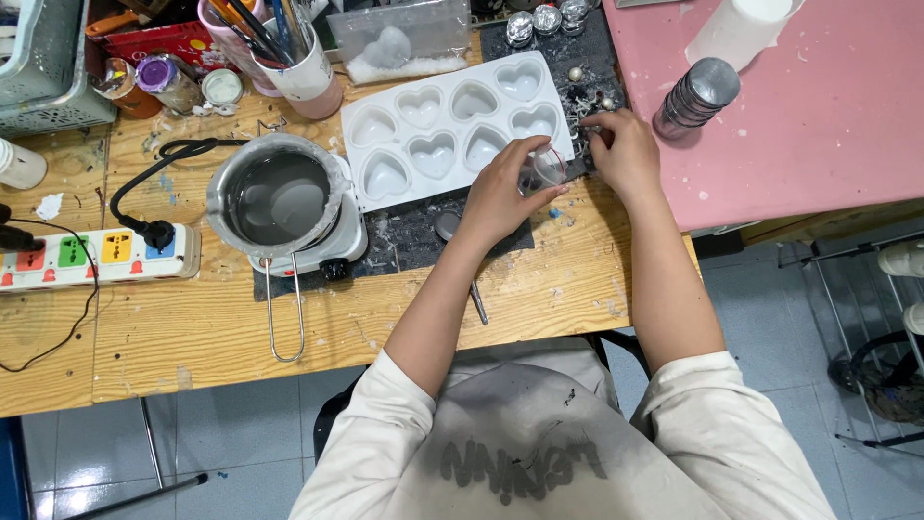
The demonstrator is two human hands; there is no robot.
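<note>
Gripping a small clear glass cup (545, 166) with a thin red line at its rim, the left hand (500, 193) curls its fingers (525, 152) around the smooth round wall, holding it at the right end of a white heart-shaped mould tray (452, 130). The cup sits just above the edge of the wooden worktop (192, 327), over a dark, crumb-speckled mat (423, 231) that lies under the tray. The right hand (626, 154) rests beside the cup, its fingers (595, 125) pinched narrow on something tiny among the pale shavings scattered there; what they pinch is too small to tell. The tray is glossy moulded plastic with eight heart hollows in two slanted rows. To its left a round metal melting pot (279, 197) with a long wire handle holds cloudy grey liquid and stands on a small white heater. A white power strip (96, 255) with coloured sockets lies at the left edge. A pink table top (818, 116), flecked with white, adjoins the worktop on the right and bears a stack of small silvery tins (698, 96).
</note>
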